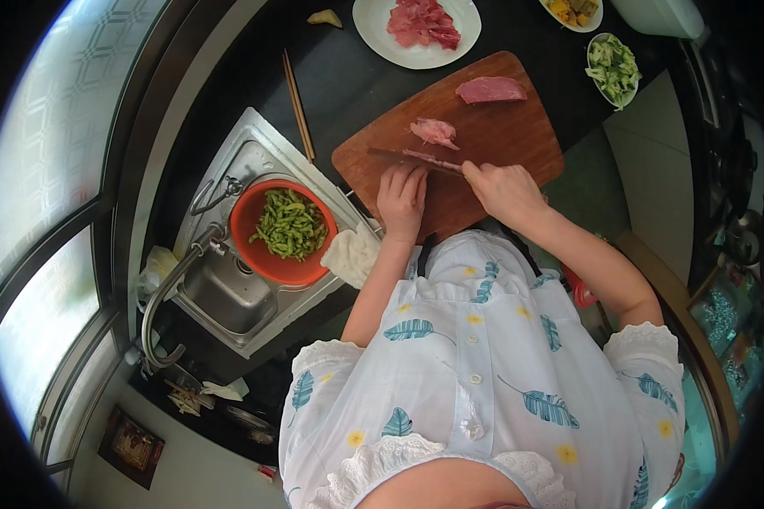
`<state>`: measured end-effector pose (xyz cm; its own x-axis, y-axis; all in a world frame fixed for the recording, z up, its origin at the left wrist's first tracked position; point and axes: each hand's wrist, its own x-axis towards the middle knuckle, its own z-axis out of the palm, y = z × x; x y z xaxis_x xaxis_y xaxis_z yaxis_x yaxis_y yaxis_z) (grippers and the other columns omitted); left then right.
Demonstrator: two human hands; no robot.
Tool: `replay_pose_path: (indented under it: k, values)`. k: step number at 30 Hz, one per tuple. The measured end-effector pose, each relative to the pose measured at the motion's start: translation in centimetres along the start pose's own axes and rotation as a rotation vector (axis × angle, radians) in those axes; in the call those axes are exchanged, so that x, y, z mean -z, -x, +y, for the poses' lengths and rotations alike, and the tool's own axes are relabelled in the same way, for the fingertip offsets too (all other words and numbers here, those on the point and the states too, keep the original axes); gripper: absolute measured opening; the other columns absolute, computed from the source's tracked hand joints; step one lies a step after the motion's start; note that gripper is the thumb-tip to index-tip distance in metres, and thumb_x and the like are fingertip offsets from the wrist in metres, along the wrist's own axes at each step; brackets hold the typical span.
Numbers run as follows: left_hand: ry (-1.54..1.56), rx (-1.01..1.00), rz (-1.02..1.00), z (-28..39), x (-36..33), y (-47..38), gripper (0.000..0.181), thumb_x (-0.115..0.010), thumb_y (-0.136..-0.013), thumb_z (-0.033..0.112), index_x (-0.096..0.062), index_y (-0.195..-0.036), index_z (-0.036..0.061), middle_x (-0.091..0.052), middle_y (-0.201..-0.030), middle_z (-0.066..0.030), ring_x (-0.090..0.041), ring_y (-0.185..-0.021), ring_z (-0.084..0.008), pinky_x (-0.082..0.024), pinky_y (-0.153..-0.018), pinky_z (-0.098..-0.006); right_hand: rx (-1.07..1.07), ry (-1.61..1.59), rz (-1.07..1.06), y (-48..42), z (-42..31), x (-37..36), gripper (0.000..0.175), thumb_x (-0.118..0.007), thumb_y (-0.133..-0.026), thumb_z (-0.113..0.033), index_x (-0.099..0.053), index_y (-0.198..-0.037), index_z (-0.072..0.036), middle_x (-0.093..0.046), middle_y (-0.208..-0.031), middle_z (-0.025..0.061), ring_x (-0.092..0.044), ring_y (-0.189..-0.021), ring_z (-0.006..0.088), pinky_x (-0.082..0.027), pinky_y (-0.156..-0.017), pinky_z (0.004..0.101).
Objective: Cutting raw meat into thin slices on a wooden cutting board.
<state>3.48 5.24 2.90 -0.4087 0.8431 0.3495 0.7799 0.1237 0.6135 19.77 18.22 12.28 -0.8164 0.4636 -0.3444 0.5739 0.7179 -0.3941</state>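
My right hand (508,192) grips the handle of a kitchen knife (444,167), seen nearly edge-on above a wooden cutting board (522,137). Bits of pale meat cling along its blade. My left hand (402,198) rests at the board's near left part, fingers bent and tips close against the blade. Whether anything lies under those fingertips is hidden. Just beyond the knife sits a small heap of sliced raw meat (434,132). A larger block of raw meat (491,90) lies near the board's far right corner.
Behind the board stands a white plate (369,25) of sliced meat. Bowls of chopped green vegetable (614,70) and yellow pieces (573,11) are at far right. Chopsticks (299,108) lie left. An orange basin (245,219) of green pods sits over the steel sink (229,299), beside a cloth (350,256).
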Motion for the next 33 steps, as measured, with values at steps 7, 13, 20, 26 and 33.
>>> replay_pose_path:
  k: [7, 13, 20, 26, 33]
  values:
    - [0.009, -0.034, 0.039, -1.1, -0.5, 0.9, 0.024, -0.08, -0.071, -0.001, -0.073, -0.093, 0.0072, -0.067, -0.099, -0.0076, -0.065, -0.098, -0.0305, -0.055, -0.084, -0.039, -0.003, 0.067, -0.059, 1.5, -0.7, 1.0, 0.021, -0.056, -0.09, -0.007, -0.059, -0.111, -0.002, -0.067, -0.073, 0.018, -0.071, -0.064, 0.0324, -0.058, -0.055, 0.0419]
    - [0.007, -0.037, 0.051, -1.7, -1.2, 1.5, 0.025, -0.081, -0.068, 0.0, -0.072, -0.09, 0.0067, -0.067, -0.098, -0.0079, -0.065, -0.096, -0.0312, -0.055, -0.083, -0.04, -0.029, 0.067, -0.087, 0.6, -1.8, 0.4, 0.033, -0.056, -0.09, -0.006, -0.057, -0.122, -0.001, -0.068, -0.074, 0.0168, -0.072, -0.065, 0.0309, -0.059, -0.056, 0.0403]
    - [0.017, -0.061, 0.09, -2.1, -1.8, 1.8, 0.026, -0.081, -0.066, 0.0, -0.07, -0.089, 0.0056, -0.066, -0.096, -0.0097, -0.064, -0.095, -0.0335, -0.055, -0.083, -0.0419, -0.036, 0.051, -0.059, -1.0, -2.4, -0.8, 0.026, -0.055, -0.089, -0.004, -0.056, -0.115, 0.0, -0.067, -0.076, 0.0181, -0.071, -0.062, 0.0329, -0.058, -0.054, 0.0412]
    - [0.007, -0.048, 0.093, -2.2, -1.8, 2.2, 0.026, -0.081, -0.065, 0.0, -0.069, -0.087, 0.0054, -0.065, -0.095, -0.01, -0.064, -0.095, -0.0344, -0.055, -0.082, -0.0424, -0.039, 0.077, -0.037, 0.4, -2.4, -0.4, 0.023, -0.058, -0.09, -0.009, -0.057, -0.111, -0.001, -0.069, -0.073, 0.0151, -0.073, -0.064, 0.029, -0.06, -0.053, 0.0379]
    - [0.006, -0.05, 0.101, -2.0, -1.9, 2.0, 0.025, -0.081, -0.063, 0.0, -0.069, -0.085, 0.0056, -0.064, -0.093, -0.01, -0.064, -0.092, -0.0346, -0.055, -0.081, -0.0427, -0.042, 0.117, -0.026, -2.3, -3.3, -1.5, 0.012, -0.059, -0.089, -0.008, -0.056, -0.099, -0.004, -0.069, -0.074, 0.0149, -0.074, -0.065, 0.0293, -0.06, -0.053, 0.0375]
